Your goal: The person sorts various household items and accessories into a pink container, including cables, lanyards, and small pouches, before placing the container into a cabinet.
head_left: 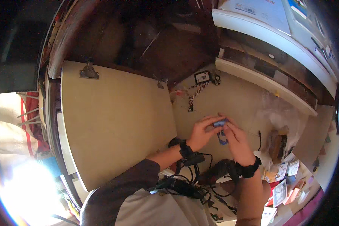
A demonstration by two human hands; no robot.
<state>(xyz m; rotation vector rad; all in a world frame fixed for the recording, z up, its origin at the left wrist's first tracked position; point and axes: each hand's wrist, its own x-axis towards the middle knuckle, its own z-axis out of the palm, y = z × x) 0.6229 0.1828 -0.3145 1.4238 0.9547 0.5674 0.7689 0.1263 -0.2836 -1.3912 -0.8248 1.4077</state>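
Observation:
My left hand [202, 134] and right hand [237, 142] come together over the cabinet space, fingers closed on one small item. It is a blue, band-like thing [220, 122]; a darker blue loop of it hangs below the fingers. Its exact kind I cannot make out. Part of it is covered by the fingertips. Black straps circle both wrists. Just left of my left hand stands the opened pale cabinet door [116, 120]. Beyond the hands, on the pale surface, lies a striped twisted cord [197, 95] beside a small black-framed box [202, 77].
Two metal hinges, one of them a near hinge [89, 71], sit on the door's far edge. Black cables [184, 186] lie across my lap. To the right are a crumpled clear plastic bag [280, 113], a drawer edge [267, 84] and several papers [279, 194].

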